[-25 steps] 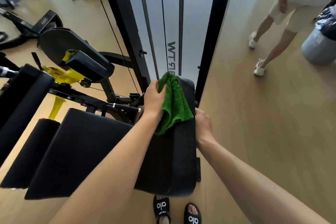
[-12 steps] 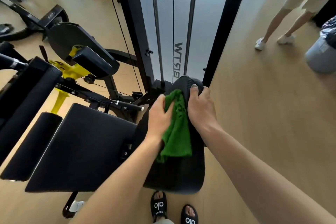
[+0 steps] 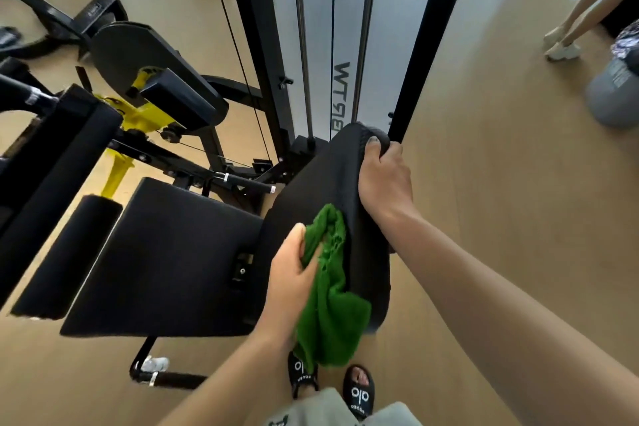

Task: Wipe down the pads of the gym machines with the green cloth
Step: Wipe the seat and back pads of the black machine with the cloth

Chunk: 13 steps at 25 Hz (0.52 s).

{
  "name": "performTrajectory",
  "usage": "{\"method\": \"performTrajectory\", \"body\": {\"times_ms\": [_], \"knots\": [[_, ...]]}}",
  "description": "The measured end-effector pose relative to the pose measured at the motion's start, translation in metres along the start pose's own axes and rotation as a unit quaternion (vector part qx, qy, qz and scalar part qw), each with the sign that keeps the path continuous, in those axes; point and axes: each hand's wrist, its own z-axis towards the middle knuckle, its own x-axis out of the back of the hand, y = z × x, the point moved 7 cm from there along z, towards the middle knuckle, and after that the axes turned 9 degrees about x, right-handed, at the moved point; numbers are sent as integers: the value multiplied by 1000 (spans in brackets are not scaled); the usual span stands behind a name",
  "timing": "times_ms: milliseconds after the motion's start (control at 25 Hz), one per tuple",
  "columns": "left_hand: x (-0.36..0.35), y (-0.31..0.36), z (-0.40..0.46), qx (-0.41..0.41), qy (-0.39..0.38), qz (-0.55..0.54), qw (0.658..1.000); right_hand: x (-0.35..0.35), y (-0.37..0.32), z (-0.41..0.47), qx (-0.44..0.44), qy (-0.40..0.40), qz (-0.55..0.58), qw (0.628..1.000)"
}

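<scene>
A black back pad (image 3: 325, 183) of a gym machine stands tilted in front of me. My right hand (image 3: 383, 180) grips its top right edge, fingers curled over the rim. My left hand (image 3: 294, 277) holds the green cloth (image 3: 328, 301) bunched against the pad's lower face; the cloth hangs down past the pad's bottom end. To the left lies the machine's flat black seat pad (image 3: 166, 259), and beside it a black roller pad (image 3: 65, 256).
The machine's black upright frame (image 3: 256, 45) and weight stack shield (image 3: 339, 28) rise behind the pad. Yellow lever parts (image 3: 138, 114) and more pads sit at left. A person's legs (image 3: 570, 21) and a grey bag (image 3: 615, 93) are at the right on the wooden floor.
My left hand has dragged the cloth down the back pad from its top toward its lower end. My right hand moved from the pad's side up to grip its top edge.
</scene>
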Motion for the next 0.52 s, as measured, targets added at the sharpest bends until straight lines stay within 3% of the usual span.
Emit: {"method": "performTrajectory", "body": {"times_ms": [160, 360, 520], "knots": [[0, 7, 17, -13, 34, 4, 999, 1, -6, 1, 9, 3, -15, 1000], [-5, 28, 89, -4, 90, 92, 992, 6, -14, -12, 77, 35, -32, 996], [1, 9, -4, 11, 54, -21, 998, 4, -15, -23, 81, 21, -49, 995]]}}
